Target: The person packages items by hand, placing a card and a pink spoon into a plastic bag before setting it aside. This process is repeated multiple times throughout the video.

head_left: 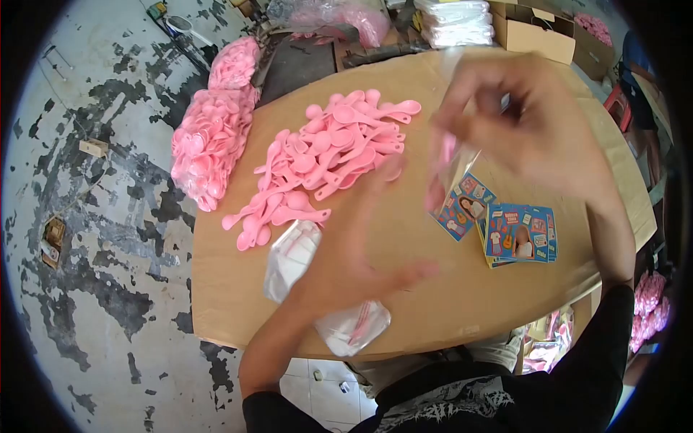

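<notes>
My right hand point(538, 133) is raised above the right half of the table, fingers closed in a pinch on a clear plastic bag point(462, 164). Something pink shows inside the bag, blurred, and looks like a spoon. My left hand point(346, 252) is stretched out with thumb and fingers apart and nothing between them; motion blurs it. Beyond its fingers lies a heap of pink plastic spoons point(336, 148). Clear plastic bags point(289, 256) lie partly beneath my left wrist, with more bags point(355, 328) nearer me. Below my right hand are blue printed cards point(521, 234), stacked, and a loose card point(469, 206).
Big clear sacks of pink spoons point(209, 141) stand beside the table's left edge. At the back are white plastic packs point(456, 25) and a cardboard box point(534, 32). A red stool point(617, 105) and part of another person point(639, 61) appear at the right.
</notes>
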A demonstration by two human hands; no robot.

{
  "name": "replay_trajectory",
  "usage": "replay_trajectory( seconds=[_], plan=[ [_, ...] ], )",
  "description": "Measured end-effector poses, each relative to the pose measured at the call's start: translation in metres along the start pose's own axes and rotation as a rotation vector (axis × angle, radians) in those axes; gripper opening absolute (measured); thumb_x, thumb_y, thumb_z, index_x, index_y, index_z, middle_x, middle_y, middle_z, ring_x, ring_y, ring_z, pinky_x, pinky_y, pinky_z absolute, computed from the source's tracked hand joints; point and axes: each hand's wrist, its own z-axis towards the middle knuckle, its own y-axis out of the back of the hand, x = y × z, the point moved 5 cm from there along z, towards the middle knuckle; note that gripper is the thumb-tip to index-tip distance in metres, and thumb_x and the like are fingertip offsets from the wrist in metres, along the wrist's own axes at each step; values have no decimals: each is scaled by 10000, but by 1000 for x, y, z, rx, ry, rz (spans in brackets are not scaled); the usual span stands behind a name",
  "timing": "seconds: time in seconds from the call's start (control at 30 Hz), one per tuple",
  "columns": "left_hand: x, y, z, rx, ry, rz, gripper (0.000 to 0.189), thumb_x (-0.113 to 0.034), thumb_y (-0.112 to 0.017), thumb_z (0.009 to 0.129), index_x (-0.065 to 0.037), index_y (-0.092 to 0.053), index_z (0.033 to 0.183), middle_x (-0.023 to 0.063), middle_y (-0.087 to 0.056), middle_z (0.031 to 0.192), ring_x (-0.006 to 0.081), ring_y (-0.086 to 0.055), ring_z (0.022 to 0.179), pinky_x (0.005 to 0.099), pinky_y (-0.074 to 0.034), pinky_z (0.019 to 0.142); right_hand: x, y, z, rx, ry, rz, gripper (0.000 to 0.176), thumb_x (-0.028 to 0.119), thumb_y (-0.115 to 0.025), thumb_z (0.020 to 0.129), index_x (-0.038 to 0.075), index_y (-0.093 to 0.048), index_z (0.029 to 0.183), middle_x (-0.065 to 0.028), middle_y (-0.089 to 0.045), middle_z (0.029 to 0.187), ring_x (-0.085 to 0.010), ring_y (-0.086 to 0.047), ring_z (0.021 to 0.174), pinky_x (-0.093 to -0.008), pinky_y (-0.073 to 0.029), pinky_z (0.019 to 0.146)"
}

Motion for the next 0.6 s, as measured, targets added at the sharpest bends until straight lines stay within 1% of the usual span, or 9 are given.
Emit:
replay_trajectory(
  seconds=[0.07, 0.13, 0.17, 0.23, 0.27, 0.33, 0.43, 0.53, 0.6],
  plan=[
    [-1, -23, -6, 80, 121, 29, 646, -179, -703, 861, 25, -384, 1384, 137, -519, 1311, 244, -522, 1196, 327, -408, 994, 4, -18, -5, 146, 110, -7, 91, 47, -643, 853, 33, -650, 763, 18, -552, 536, -17, -467, 447, -200, -302, 415],
    [17, -35, -14, 202, 367, -25, 565, -173, -689, 885, 35, -428, 1341, 103, -569, 1235, 201, -583, 1077, 292, -456, 910, 2, -24, -6, 141, 98, 28, 79, 78, -658, 857, 25, -657, 799, 12, -584, 600, -17, -481, 487, -204, -319, 430],
    [18, -34, -15, 161, 411, -236, 522, -169, -665, 906, 38, -437, 1327, 84, -580, 1209, 177, -587, 1031, 285, -464, 881, 1, -28, -6, 141, 91, 48, 84, 93, -665, 860, 21, -661, 817, 9, -601, 632, -17, -488, 507, -207, -327, 437],
    [13, -34, -14, 65, 489, -672, 439, -160, -618, 947, 46, -456, 1300, 45, -601, 1157, 129, -596, 940, 271, -479, 823, -2, -21, 1, -48, 192, 63, 174, 154, -692, 871, 21, -657, 977, -8, -638, 778, -35, -524, 613, -198, -382, 502],
    [12, -35, -15, 149, 479, -668, 416, -156, -589, 964, 44, -455, 1302, 45, -600, 1163, 120, -593, 966, 268, -477, 838, -6, -20, 3, -107, 242, 24, 204, 158, -693, 874, 24, -651, 1023, -11, -641, 800, -41, -528, 633, -194, -391, 518],
    [12, -34, -18, 317, 454, -654, 373, -149, -532, 997, 40, -452, 1308, 44, -597, 1174, 100, -588, 1020, 263, -474, 869, -13, -18, 2, 106, 66, 63, 283, 118, -692, 874, 37, -624, 1136, -16, -646, 831, -65, -539, 648, -191, -422, 554],
    [10, -32, -16, 193, 484, -748, 355, -172, -484, 1021, 16, -449, 1320, 59, -598, 1180, 110, -584, 1091, 248, -472, 897, -36, -29, 1, 320, -134, 190, 287, 153, -670, 875, -11, -610, 1104, -170, -646, 854, -175, -604, 695, -335, -492, 649],
    [24, -27, -8, 75, 519, -1020, 362, -180, -440, 1036, 13, -426, 1342, 75, -596, 1190, 129, -562, 1162, 254, -484, 911, -27, -32, 0, 375, -221, 110, 269, 91, -669, 840, 4, -617, 1089, -155, -641, 904, -213, -625, 756, -362, -500, 666],
    [30, -25, -10, 13, 516, -902, 367, -169, -419, 1041, 18, -408, 1357, 75, -598, 1172, 121, -576, 1113, 260, -499, 894, -25, -32, 2, 89, 181, -234, 233, 93, -674, 820, 13, -635, 1036, -116, -638, 867, -234, -627, 805, -367, -505, 695]
  ],
)
